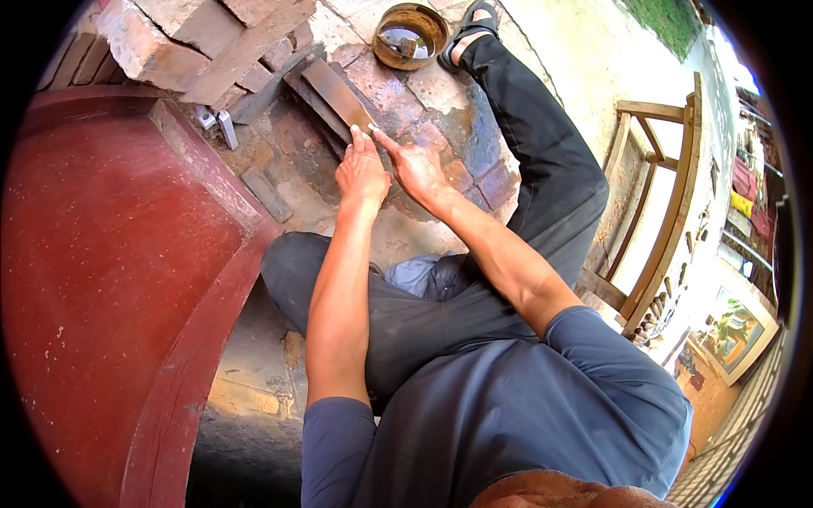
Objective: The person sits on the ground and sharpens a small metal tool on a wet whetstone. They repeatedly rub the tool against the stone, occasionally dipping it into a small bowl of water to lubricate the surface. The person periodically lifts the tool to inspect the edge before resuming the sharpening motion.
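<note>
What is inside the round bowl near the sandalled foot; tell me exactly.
The round bowl holds liquid with bright and dark patches, apparently reflections, on its surface. They obscure the bottom, so whether anything lies submerged cannot be told.

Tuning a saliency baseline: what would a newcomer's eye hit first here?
The big red panel fills the left side. Then come the left hand and right hand, close together at the near end of a flat brown bar, above centre. A round bowl sits at top centre, beside a sandalled foot.
</note>
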Demonstrator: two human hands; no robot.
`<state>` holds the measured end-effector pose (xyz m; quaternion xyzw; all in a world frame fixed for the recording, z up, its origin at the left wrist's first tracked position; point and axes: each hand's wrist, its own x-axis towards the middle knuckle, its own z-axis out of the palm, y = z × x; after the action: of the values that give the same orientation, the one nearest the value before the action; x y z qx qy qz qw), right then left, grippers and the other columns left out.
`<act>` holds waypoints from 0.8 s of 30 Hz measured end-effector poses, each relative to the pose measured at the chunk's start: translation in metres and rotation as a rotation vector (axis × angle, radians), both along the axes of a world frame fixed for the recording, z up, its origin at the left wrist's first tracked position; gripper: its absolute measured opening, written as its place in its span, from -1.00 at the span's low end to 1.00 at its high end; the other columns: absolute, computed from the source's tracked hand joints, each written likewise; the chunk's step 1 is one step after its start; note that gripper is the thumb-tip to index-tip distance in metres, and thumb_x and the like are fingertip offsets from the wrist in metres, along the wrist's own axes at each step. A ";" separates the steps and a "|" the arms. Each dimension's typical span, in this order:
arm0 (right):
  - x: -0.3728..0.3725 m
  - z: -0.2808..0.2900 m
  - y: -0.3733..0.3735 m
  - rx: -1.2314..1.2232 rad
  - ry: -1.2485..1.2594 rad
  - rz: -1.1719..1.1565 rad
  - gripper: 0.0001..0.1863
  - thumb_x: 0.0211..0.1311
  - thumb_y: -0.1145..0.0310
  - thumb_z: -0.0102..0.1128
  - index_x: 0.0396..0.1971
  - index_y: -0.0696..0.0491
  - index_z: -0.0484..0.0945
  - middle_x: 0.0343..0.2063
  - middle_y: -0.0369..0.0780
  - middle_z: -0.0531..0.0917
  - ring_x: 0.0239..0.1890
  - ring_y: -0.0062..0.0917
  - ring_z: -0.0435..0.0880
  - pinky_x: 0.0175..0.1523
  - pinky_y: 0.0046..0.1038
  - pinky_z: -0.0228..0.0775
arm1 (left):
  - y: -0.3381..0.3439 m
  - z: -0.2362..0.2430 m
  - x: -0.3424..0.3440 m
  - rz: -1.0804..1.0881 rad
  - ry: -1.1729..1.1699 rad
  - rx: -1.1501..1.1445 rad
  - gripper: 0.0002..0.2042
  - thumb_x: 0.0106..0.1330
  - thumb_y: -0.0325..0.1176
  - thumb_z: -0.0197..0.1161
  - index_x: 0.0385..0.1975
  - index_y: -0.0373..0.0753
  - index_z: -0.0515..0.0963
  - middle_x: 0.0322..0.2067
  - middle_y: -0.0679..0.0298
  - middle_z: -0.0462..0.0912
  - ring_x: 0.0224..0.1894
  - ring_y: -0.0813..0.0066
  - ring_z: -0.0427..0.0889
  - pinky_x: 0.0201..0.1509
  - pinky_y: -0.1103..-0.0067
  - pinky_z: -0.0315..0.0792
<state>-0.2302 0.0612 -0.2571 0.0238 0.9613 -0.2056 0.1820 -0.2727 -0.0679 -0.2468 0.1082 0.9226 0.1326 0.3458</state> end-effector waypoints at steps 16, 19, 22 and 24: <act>-0.010 -0.002 -0.005 0.054 0.128 0.052 -0.32 0.19 0.38 0.16 0.39 -0.17 0.40 -0.47 -0.01 0.72 -0.35 -0.10 0.76 -0.24 -0.09 0.58 | -0.002 -0.008 -0.003 0.011 0.077 0.032 -0.14 0.22 -0.18 0.47 0.49 -0.26 0.16 0.58 0.12 -0.06 0.49 0.26 0.29 0.41 0.37 0.41; -0.013 0.002 -0.007 0.059 0.123 0.076 -0.33 0.21 0.39 0.14 0.39 -0.17 0.40 -0.45 -0.01 0.73 -0.35 -0.10 0.77 -0.25 -0.09 0.58 | -0.002 -0.012 0.001 0.017 0.075 0.036 -0.14 0.22 -0.22 0.46 0.48 -0.29 0.15 0.56 0.08 0.00 0.45 0.21 0.33 0.37 0.34 0.45; 0.007 0.002 -0.004 0.063 0.075 0.052 -0.34 0.21 0.43 0.10 0.38 -0.18 0.42 -0.46 0.01 0.73 -0.38 -0.11 0.77 -0.26 -0.09 0.59 | 0.002 -0.005 0.002 -0.005 0.061 0.013 -0.15 0.23 -0.26 0.44 0.49 -0.29 0.14 0.56 0.08 0.01 0.44 0.19 0.35 0.36 0.34 0.45; -0.009 -0.008 -0.005 0.049 0.140 0.034 -0.33 0.20 0.43 0.11 0.39 -0.19 0.41 -0.44 0.00 0.73 -0.36 -0.12 0.77 -0.26 -0.09 0.59 | 0.002 -0.006 0.001 -0.001 0.075 0.023 -0.15 0.24 -0.25 0.43 0.50 -0.27 0.13 0.57 0.10 -0.02 0.46 0.21 0.33 0.37 0.35 0.45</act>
<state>-0.2394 0.0564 -0.2655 -0.0024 0.9767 -0.1799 0.1169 -0.2721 -0.0662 -0.2524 0.1175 0.9332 0.1391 0.3100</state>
